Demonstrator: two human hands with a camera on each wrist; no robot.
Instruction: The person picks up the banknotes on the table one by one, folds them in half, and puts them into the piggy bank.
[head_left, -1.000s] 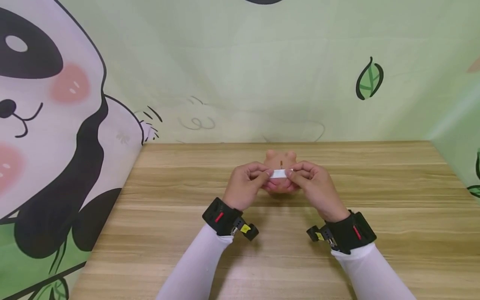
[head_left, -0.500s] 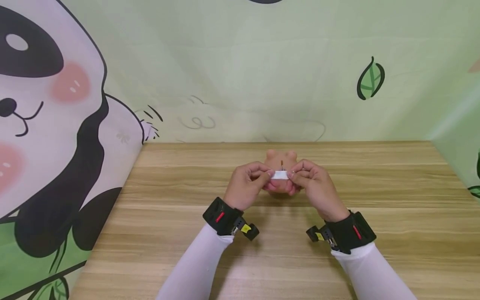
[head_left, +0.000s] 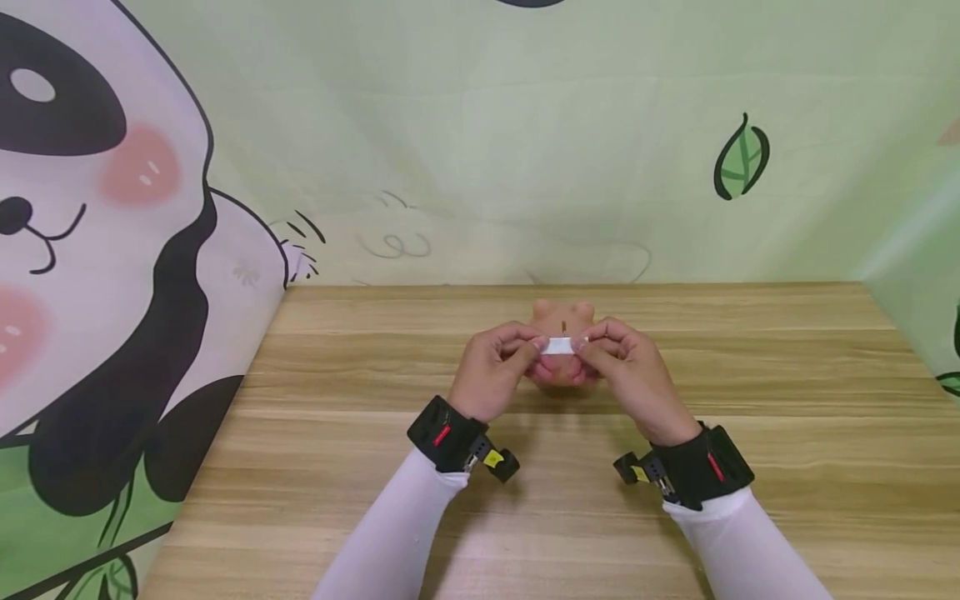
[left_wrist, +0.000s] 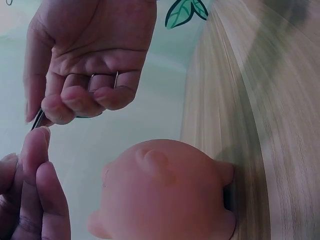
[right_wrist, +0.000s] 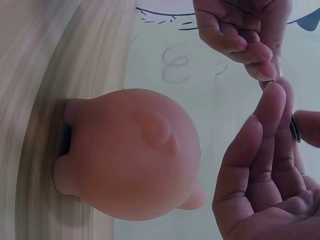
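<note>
A short white strip [head_left: 557, 346], perhaps folded paper, is stretched level between both hands above a pink piggy bank [head_left: 562, 312]. My left hand [head_left: 491, 371] pinches its left end between thumb and fingers. At the right end, the thumb and fingertips of my right hand [head_left: 630, 371] pinch it likewise. A dark slot shows on the bank's top, just beyond the strip. Both wrist views show the bank's round rear and curled tail [left_wrist: 157, 162], with its feet on the table. Only thin dark edges of the strip appear there; neither hand visibly touches the bank.
The wood-grain table [head_left: 337, 483] extends around the bank on every side. Behind it stands a pale green backdrop [head_left: 480, 167] printed with a panda [head_left: 247, 250] and leaves. Black straps with small cameras circle both wrists.
The white strip dipped slightly toward me half a second ago and is now a little higher again. Both hands keep their pinch, and the piggy bank stays in place.
</note>
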